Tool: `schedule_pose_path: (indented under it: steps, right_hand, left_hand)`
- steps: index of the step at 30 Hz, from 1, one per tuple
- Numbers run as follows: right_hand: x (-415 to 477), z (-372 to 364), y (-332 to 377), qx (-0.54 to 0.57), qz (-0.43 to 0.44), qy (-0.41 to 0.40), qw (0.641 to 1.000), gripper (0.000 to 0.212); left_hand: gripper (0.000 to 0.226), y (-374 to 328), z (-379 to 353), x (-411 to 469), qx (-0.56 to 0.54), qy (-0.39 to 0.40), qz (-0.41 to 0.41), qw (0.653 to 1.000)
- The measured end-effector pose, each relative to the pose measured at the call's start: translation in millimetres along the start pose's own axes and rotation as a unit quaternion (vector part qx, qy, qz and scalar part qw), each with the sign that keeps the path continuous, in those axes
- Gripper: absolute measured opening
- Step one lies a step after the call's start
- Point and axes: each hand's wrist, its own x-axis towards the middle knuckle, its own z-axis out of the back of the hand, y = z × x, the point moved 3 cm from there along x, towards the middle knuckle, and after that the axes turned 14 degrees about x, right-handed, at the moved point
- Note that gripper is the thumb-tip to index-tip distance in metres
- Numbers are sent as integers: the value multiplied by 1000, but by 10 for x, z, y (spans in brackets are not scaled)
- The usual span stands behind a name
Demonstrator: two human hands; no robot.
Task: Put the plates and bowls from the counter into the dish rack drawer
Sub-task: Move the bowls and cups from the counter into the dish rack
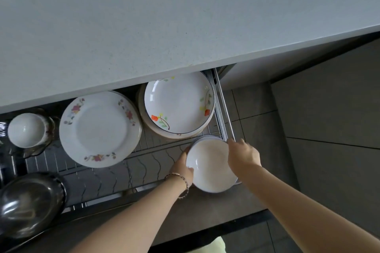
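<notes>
Status: the dish rack drawer (144, 162) is pulled out under the bench (144, 16) and already well loaded. Stack of pink-flowered plates (98, 129) at centre left; stack of deep plates with orange flowers (178, 102) at far right, partly under the bench edge; white cup (25, 129) at far left; dark glass bowl (30, 203) at near left. Judged mostly done. I cannot tell whether more dishes wait on the bench outside the view.

In hand: white bowls (211, 166), seemingly a nested stack, at the near right corner of the drawer, just near of the deep plates and beside the right drawer rail (224, 109).

Left grip (182, 167): clamped on the left rim of the bowls, thumb over the edge, bracelet (181, 178) at the wrist.
Right grip (243, 155): clamped on the far right rim, fingers curled over it from above.

The bowls sit between the two grips, touching both. Cannot tell whether the stack already rests on the wire or hangs just above it; its near edge seems to overhang the drawer front.

Left to do, as I judge it: seat this stack on the bare wire in the near right section and let go
</notes>
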Motion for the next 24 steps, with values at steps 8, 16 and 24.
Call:
schedule_pose_path:
  steps: [8, 16, 24]
  right_hand:
    - [70, 6, 31, 13, 143, -51, 988, 47]
    - [109, 19, 108, -17, 113, -25, 993, 44]
    - [-186, 351, 621, 13, 134, 6, 991, 30]
  left_hand:
    - [65, 50, -34, -46, -36, -15, -12, 999]
    - [67, -6, -2, -38, -23, 16, -9, 1000]
    - [44, -44, 722, -268, 126, -38, -77, 988]
